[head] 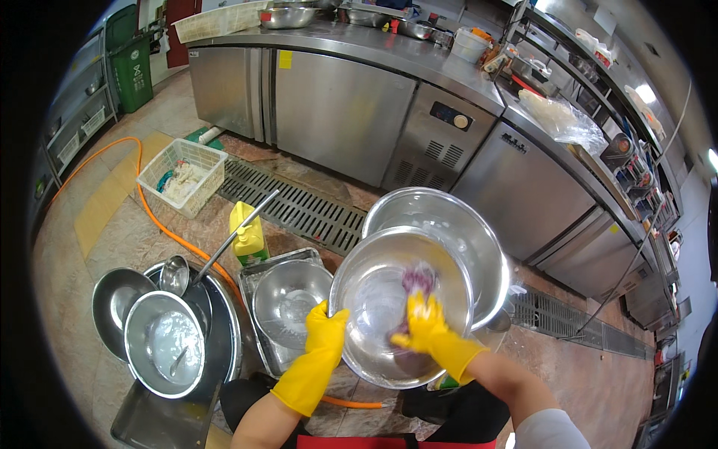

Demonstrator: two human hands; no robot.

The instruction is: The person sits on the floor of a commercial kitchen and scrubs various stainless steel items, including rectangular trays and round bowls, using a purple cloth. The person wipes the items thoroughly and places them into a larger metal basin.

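Note:
My left hand (326, 334), in a yellow rubber glove, grips the left rim of a large stainless steel bowl (370, 269). The bowl is tilted toward me. Inside it, my right hand (425, 325), gloved the same way, presses a purple cloth or scrubbing pad (418, 279) against the wall; motion blurs it, so its exact kind is unclear. Behind and partly under this bowl sits a bigger steel basin (477, 247) with a wet, shiny inside. To the left, a smaller steel bowl (289, 300) rests in a rectangular metal tray (261, 269).
At the left, a pot (165, 342), a pan (115, 303) and a ladle (175, 275) are stacked on a large basin (233, 331). A yellow jug (247, 233), a white plastic basket (193, 191) and an orange hose (168, 231) lie beyond. Steel counters (342, 112) border a floor drain grate (280, 199).

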